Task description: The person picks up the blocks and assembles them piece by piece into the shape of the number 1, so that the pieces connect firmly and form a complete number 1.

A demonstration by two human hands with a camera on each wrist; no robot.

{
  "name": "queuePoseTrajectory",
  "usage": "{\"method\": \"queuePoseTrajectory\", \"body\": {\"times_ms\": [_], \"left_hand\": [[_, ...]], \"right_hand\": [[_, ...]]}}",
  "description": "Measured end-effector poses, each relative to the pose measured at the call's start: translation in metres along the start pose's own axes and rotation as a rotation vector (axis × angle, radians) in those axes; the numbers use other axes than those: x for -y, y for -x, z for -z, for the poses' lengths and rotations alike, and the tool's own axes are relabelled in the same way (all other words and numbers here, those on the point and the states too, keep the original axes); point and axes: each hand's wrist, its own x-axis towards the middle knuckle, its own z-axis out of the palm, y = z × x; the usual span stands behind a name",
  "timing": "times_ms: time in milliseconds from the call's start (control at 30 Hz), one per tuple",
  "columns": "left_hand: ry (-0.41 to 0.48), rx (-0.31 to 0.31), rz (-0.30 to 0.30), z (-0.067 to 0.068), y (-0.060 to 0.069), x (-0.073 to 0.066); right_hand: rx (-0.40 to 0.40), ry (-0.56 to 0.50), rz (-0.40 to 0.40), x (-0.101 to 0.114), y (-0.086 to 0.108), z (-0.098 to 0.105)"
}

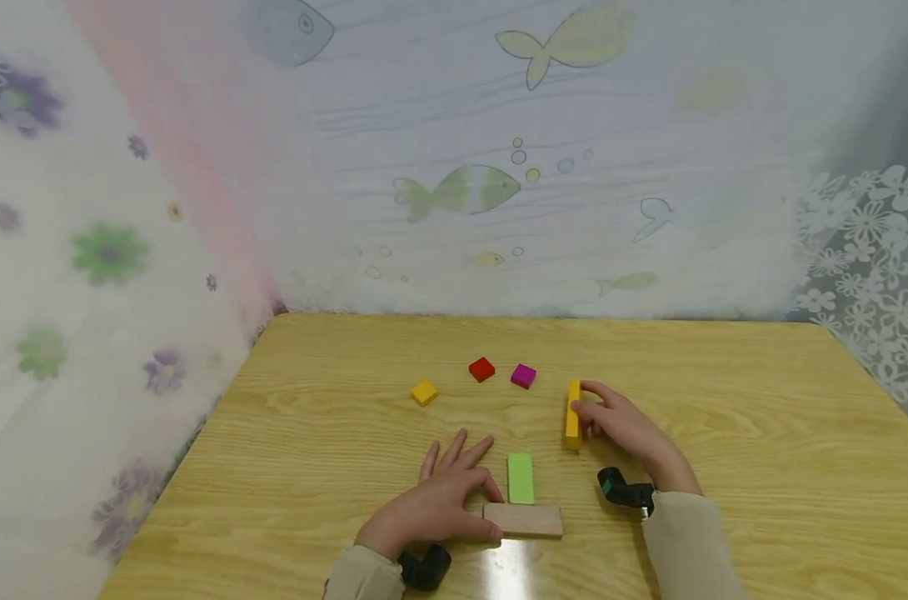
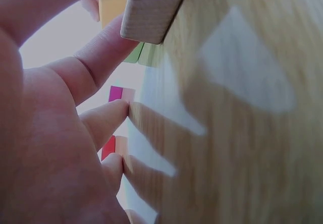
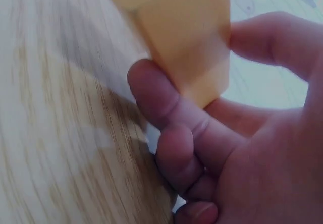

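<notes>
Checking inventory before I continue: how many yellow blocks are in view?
2: a long yellow block gripped by the right hand, and a small yellow block on the table, left of the red block.

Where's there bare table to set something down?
Bare table lies right of the right hand, and left of the small yellow block. It's crowded at front middle, where the left hand grips the wooden block beside the green block.

Orange-yellow block [image 1: 573, 421], lime-green block [image 1: 521, 479], tan plank [image 1: 531, 521], red tile [image 1: 481, 369], magenta tile [image 1: 524, 376], yellow tile [image 1: 424, 392]; wood-grained counter [image 1: 334, 358]; fish-patterned backdrop [image 1: 394, 275], perhaps bluish.
</notes>
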Motion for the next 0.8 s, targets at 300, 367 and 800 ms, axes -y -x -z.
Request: {"method": "queuePoseTrajectory", "body": {"times_ms": [300,367,800], "left_hand": [[-0.001,0.003,0.006,-0.001,0.001,0.0],[-0.003,0.004,0.007,-0.001,0.001,0.0],[-0.013,0.011,0.007,0.001,0.0,-0.001]], "right_hand": [[-0.016,0.048,0.0,0.005,0.0,-0.006],[-0.022,0.09,0.004,0.008,0.0,-0.009],[-0.044,0.232,0.005,0.019,-0.006,-0.022]]}}
